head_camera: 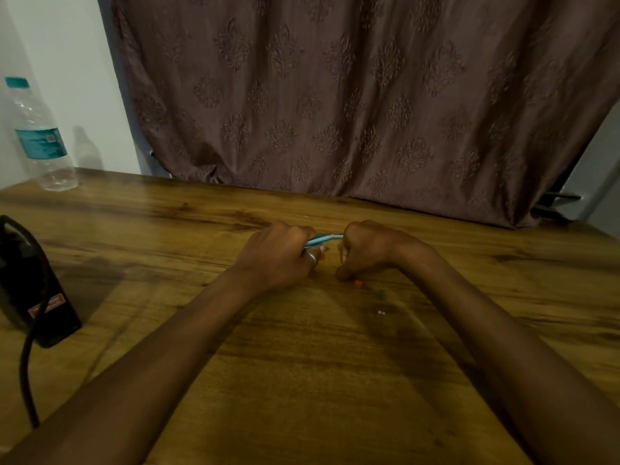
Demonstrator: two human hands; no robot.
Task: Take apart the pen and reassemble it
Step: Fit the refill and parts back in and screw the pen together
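A light blue pen (322, 239) spans the gap between my two hands, low over the wooden table (302, 364). My left hand (280, 255), with a ring on one finger, is closed around the pen's left part. My right hand (367, 248) is closed on its right end. The pen's ends are hidden inside both fists. A small orange piece (358, 283) lies on the table just under my right hand. A tiny pale piece (381, 312) lies a little nearer to me.
A black device (30, 283) with a thick cable stands at the table's left edge. A plastic water bottle (38, 135) stands at the far left corner. A brown patterned curtain (369, 95) hangs behind the table's far edge.
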